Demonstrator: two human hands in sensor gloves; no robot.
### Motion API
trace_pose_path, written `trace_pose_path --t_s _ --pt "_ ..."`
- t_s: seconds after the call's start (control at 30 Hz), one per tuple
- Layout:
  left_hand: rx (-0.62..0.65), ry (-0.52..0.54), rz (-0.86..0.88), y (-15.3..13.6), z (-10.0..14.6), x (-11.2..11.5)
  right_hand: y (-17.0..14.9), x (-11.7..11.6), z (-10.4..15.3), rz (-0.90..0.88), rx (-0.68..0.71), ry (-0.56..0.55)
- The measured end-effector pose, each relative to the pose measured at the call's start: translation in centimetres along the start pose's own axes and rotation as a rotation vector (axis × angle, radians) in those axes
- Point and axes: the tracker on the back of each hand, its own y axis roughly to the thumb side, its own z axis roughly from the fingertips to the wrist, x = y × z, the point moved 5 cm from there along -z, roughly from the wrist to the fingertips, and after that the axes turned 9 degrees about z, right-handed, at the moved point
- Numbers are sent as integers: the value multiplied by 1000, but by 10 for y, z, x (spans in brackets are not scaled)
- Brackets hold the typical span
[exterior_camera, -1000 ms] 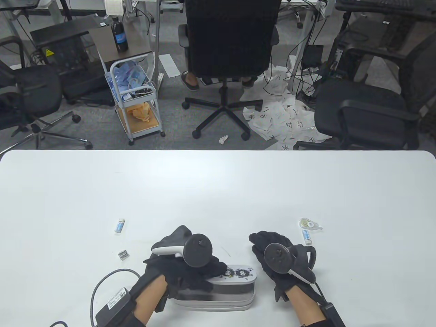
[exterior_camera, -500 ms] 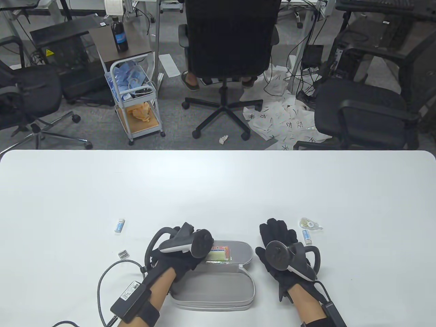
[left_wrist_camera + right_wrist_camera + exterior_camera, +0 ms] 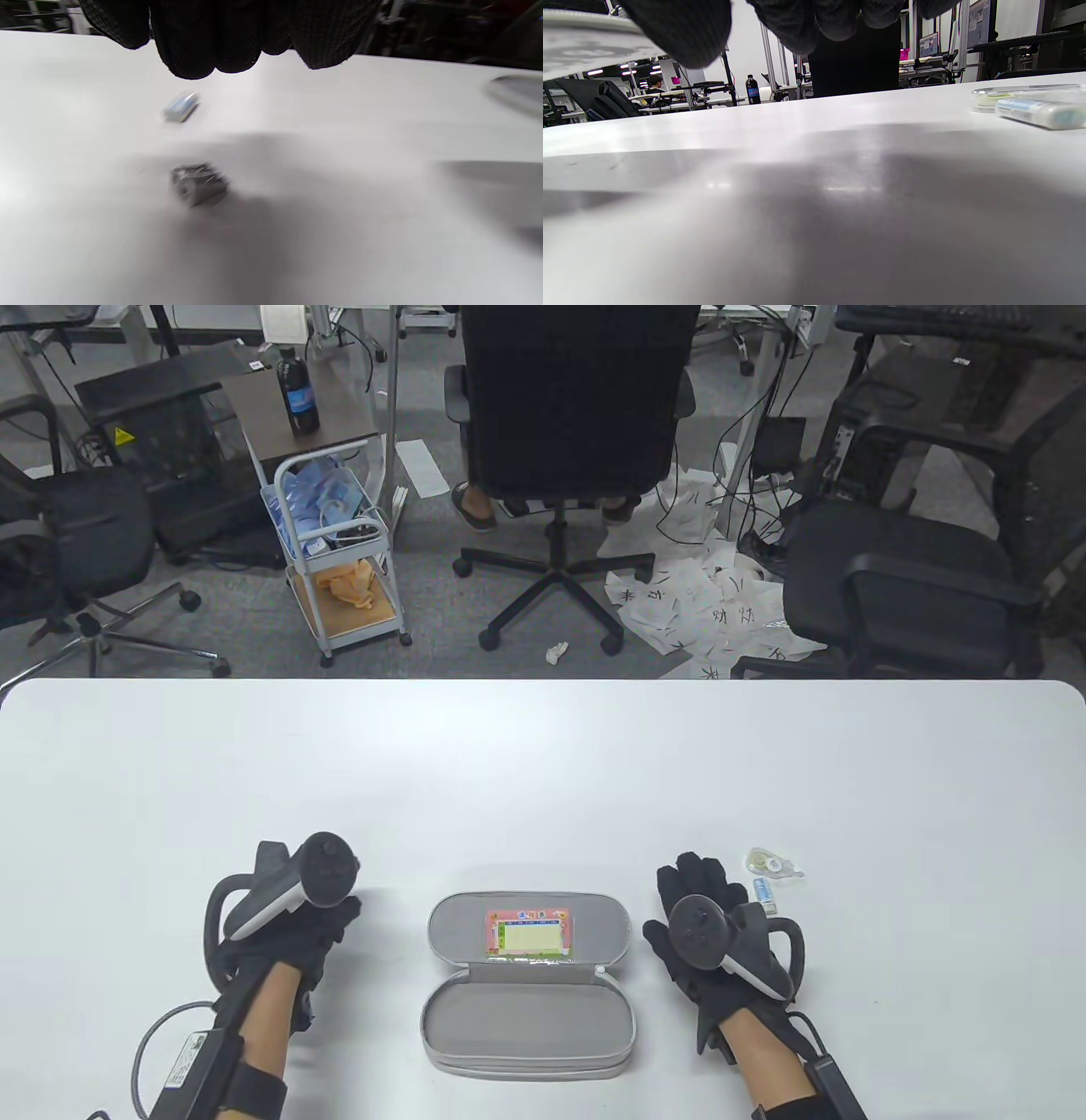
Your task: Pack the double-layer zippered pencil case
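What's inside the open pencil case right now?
The pencil case lies open: a colourful card sits in the lid half, the near half looks bare. Its second layer underneath is hidden.

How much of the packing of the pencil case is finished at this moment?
Done: the pencil case lies unzipped, lid flat, both halves empty except a card in the lid. In hand: nothing; the left hand is above the sharpener, the right hand beside the case. Left: the sharpener, two erasers and correction tape, then zipping.

One open pencil case [image 3: 528, 984], two erasers [image 3: 181, 107], one sharpener [image 3: 198, 184], one correction tape [image 3: 770, 862]
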Motion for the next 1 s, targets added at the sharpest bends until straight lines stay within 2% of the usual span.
trace_pose_path --t_s 0.1,0.2,0.27,0.5,0.63,0.7,0.8,0.9,0.97,1.0 --pt "-85 -53 -45 -24 -4 26 -1 1 1 1 0 -4" --pt "-102 -74 -89 -30 -6 41 -2 1 1 -6 0 1" --pt "-89 -25 -117 -26 -6 41 -2 0 1 -7 0 9" --pt "-66 17 -275 -12 -6 46 -2 2 1 -2 3 -2" --pt "-54 68 -278 -11 -2 44 -2 2 1 -1 5 -5" --pt "-8 95 -226 -7 2 37 -2 2 1 3 5 -8" --pt "126 157 -56 17 16 19 -3 2 1 -1 3 -11" --pt "365 197 -29 71 46 5 -3 1 1 -1 4 -3" --pt "540 210 -97 115 78 6 -2 1 1 5 6 -4" --pt "581 208 -105 127 88 9 -2 1 1 5 6 -5"
